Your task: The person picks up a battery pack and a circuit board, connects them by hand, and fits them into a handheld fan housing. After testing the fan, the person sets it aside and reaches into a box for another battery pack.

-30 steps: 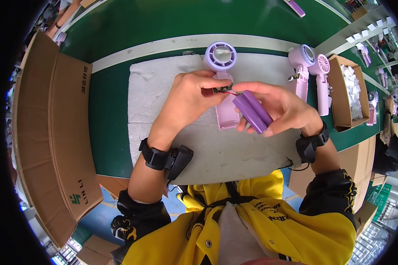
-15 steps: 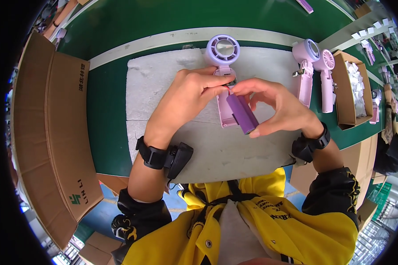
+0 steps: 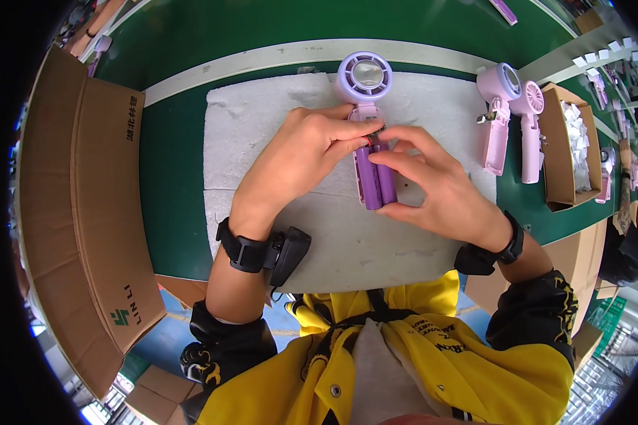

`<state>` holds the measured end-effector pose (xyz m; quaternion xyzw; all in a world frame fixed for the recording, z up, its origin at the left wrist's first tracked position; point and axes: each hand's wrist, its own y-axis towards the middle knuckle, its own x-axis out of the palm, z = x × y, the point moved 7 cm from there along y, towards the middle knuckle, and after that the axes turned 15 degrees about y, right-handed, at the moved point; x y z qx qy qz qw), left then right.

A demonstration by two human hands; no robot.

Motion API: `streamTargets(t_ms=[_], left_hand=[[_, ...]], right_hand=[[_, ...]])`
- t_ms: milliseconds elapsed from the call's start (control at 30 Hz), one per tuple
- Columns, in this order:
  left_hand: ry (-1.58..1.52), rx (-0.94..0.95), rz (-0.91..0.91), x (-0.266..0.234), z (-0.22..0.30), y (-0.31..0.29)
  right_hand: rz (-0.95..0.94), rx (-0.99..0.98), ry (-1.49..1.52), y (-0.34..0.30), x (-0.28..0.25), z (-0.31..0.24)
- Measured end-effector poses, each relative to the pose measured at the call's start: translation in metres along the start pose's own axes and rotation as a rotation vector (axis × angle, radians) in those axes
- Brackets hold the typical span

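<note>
A handheld fan with a lilac round head (image 3: 365,75) lies on a white foam sheet (image 3: 255,134), its open pink handle (image 3: 359,177) pointing toward me. Over that handle is a purple battery pack (image 3: 381,185) of two cylinders side by side. My right hand (image 3: 448,191) grips the pack, thumb at its near end and fingers along its right side and top. Closed in a pinch, my left hand (image 3: 294,152) holds the handle's upper part by a small circuit board (image 3: 380,132) and red wire. The fingers hide most of the board and wiring.
Two more open fans, one lilac-headed (image 3: 498,83) and one pink (image 3: 530,134), lie at the right. Beyond them stands a cardboard box (image 3: 556,166) of white pieces. A tall carton (image 3: 85,212) borders the green table (image 3: 170,234) on the left. Another person's arm (image 3: 624,177) shows far right.
The battery pack has turned from a slant to nearly in line with the handle and come over it. My right hand has shifted left with it; my left hand stays by the board.
</note>
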<state>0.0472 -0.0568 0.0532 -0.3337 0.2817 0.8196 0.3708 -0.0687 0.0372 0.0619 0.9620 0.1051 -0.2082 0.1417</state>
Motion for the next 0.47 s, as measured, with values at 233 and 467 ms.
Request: streamTargets(t_ms=[233,467], left_hand=[[0.019,-0.027,-0.037,-0.0011,0.0026,-0.0024],[0.013,0.003,-0.059,-0.0026,0.0038,-0.0013]], right_hand=[[0.032,-0.064,-0.086,-0.0034,0.0007,-0.0061],[0.039,-0.106,-0.153,-0.0024,0.0005,-0.0072]])
